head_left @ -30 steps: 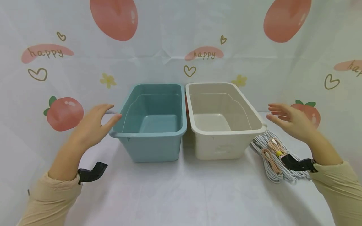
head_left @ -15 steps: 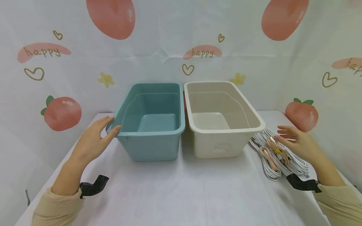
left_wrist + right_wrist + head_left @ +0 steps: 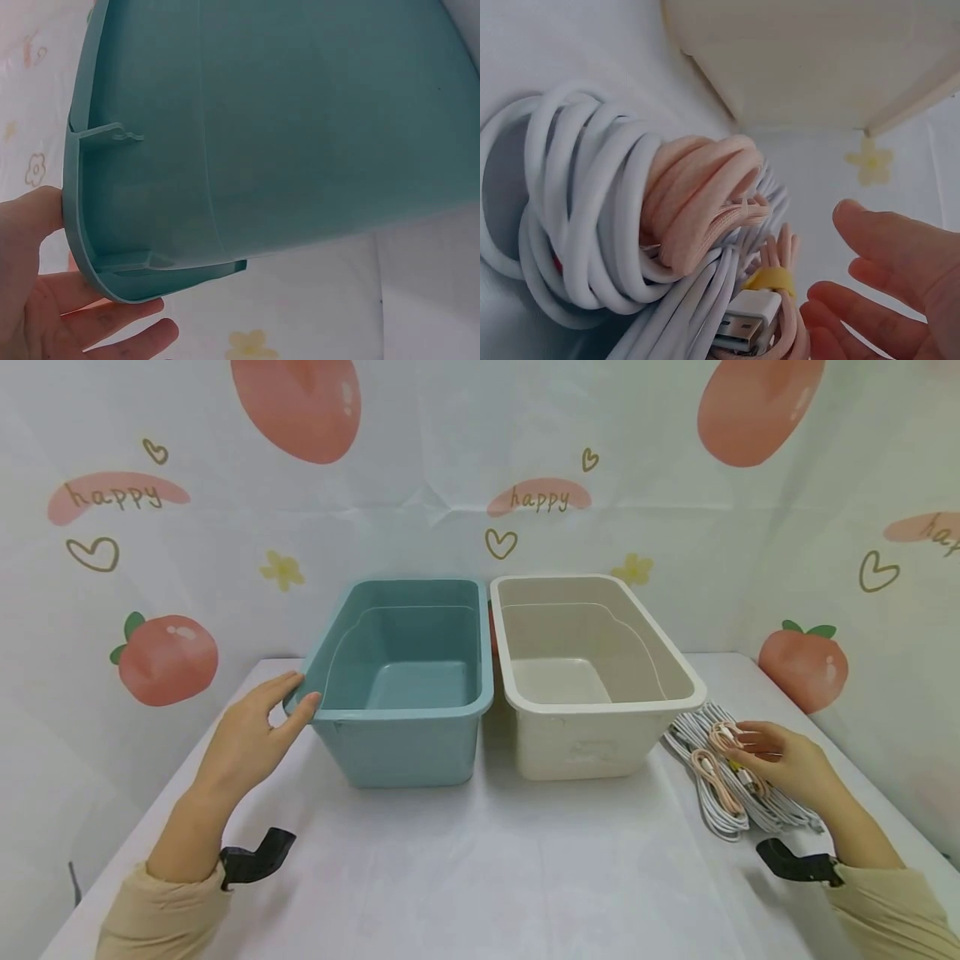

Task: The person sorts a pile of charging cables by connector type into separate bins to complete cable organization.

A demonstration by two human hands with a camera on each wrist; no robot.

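My left hand [image 3: 251,739] rests at the near left corner of the blue plastic bin [image 3: 416,752], thumb and fingers relaxed. In the left wrist view its thumb meets the edge of the rim [image 3: 73,202], and the other fingers reach past the corner. My right hand [image 3: 795,764] hovers by a pile of coiled white cables [image 3: 783,810], fingers loosely bent, nothing held. Two pink cable coils lie on the white ones; a pink coil [image 3: 701,195] shows in the right wrist view. A yellow tie [image 3: 771,280] binds one pink coil beside a white USB plug [image 3: 746,319].
A cream bin [image 3: 585,743] stands close to the right of the blue one; no contents show in either. Both sit on a white-covered table [image 3: 480,877] before a fruit-print cloth [image 3: 420,468]. A black wrist mount [image 3: 258,857] juts from my left sleeve.
My left hand has come down onto the blue bin's rim. My right hand has lowered to the cable pile, its fingers now overlapping the coils. The bins and cables stay put.
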